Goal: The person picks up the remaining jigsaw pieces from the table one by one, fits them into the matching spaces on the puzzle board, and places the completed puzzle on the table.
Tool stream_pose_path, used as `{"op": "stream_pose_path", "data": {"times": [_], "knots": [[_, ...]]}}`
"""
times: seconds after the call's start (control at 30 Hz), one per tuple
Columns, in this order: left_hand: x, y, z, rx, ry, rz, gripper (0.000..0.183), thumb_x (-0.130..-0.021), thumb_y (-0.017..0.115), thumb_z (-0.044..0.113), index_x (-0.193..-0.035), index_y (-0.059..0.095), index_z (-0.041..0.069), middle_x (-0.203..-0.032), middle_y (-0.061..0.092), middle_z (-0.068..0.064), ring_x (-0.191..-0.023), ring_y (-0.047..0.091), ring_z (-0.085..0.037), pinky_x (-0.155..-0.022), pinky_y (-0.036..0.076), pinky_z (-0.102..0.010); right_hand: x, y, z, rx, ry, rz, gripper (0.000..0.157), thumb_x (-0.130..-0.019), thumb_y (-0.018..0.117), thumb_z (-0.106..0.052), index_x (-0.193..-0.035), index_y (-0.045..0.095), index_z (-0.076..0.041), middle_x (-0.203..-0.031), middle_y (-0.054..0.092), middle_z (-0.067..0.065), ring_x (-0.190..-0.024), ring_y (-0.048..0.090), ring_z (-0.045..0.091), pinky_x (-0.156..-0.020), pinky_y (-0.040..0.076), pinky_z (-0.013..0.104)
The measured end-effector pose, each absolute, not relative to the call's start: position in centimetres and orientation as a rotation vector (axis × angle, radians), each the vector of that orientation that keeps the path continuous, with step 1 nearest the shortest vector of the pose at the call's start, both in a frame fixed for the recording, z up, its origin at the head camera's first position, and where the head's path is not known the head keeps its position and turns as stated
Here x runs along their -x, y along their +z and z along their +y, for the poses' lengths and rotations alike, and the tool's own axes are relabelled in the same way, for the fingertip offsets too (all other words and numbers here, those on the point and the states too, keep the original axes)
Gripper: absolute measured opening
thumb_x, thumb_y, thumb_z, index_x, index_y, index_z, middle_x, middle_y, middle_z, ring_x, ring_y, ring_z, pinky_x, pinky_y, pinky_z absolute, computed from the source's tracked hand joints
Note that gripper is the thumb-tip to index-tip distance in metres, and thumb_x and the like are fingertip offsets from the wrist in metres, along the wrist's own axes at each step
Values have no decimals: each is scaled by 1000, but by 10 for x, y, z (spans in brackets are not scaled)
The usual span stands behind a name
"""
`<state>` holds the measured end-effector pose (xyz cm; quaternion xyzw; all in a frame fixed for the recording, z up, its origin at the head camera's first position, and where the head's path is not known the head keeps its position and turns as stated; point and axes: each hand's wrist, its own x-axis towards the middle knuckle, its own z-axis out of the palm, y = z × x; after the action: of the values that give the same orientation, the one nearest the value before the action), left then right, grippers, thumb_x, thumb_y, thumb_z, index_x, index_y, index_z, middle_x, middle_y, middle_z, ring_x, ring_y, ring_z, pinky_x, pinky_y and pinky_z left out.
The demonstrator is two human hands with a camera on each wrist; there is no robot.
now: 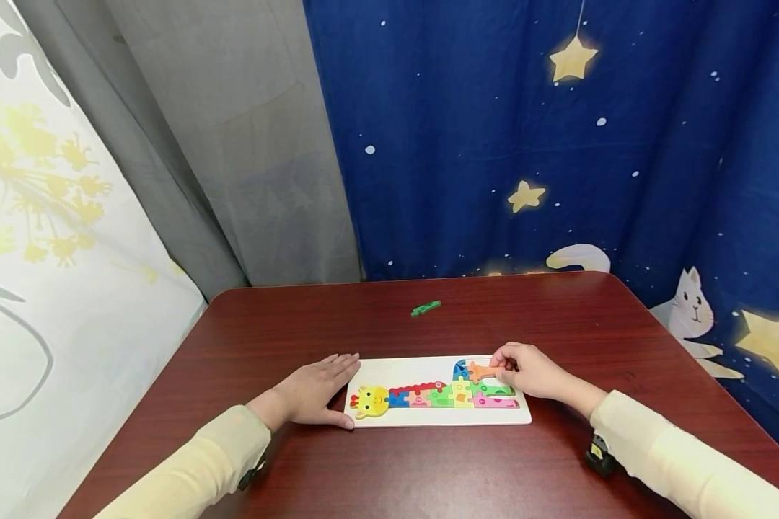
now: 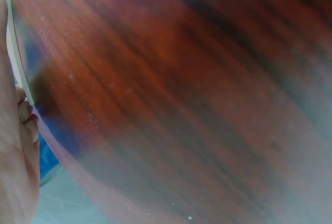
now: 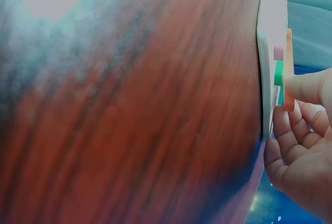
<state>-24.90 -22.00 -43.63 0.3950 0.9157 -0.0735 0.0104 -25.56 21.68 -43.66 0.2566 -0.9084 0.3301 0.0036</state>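
A white puzzle board [image 1: 402, 369] lies on the table with a giraffe of coloured pieces on it: a yellow head [image 1: 371, 401], a red mane strip [image 1: 422, 387], and blue, pink, green and yellow body pieces. My left hand [image 1: 318, 389] rests with fairly straight fingers at the board's left edge; the left wrist view catches only part of that hand [image 2: 18, 146]. Between thumb and fingers, my right hand [image 1: 531, 370] pinches an orange puzzle piece [image 1: 483, 371] over the board's right part, beside a blue piece [image 1: 460, 370]. In the right wrist view the orange piece [image 3: 289, 58] stands above the board's surface.
A loose green puzzle piece [image 1: 425, 308] lies on the dark red wooden table [image 1: 285, 317], beyond the board. Behind the table hang a blue starry curtain [image 1: 454, 144] and a grey curtain [image 1: 253, 144]. White patterned fabric [image 1: 84, 324] stands at the left.
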Motion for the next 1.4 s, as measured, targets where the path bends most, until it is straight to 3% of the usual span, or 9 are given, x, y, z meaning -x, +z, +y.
{"op": "stream_pose_path", "data": {"times": [1.4], "knots": [[249, -436, -220, -1256, -237, 2855, 111, -79, 30, 87, -153, 27, 3, -158, 25, -11, -144, 24, -24, -116, 20, -37, 270, -442, 223, -746, 1244, -2934, 11, -81, 74, -1, -89, 72, -8, -80, 61, -2, -76, 53, 17, -66, 46, 24]]}}
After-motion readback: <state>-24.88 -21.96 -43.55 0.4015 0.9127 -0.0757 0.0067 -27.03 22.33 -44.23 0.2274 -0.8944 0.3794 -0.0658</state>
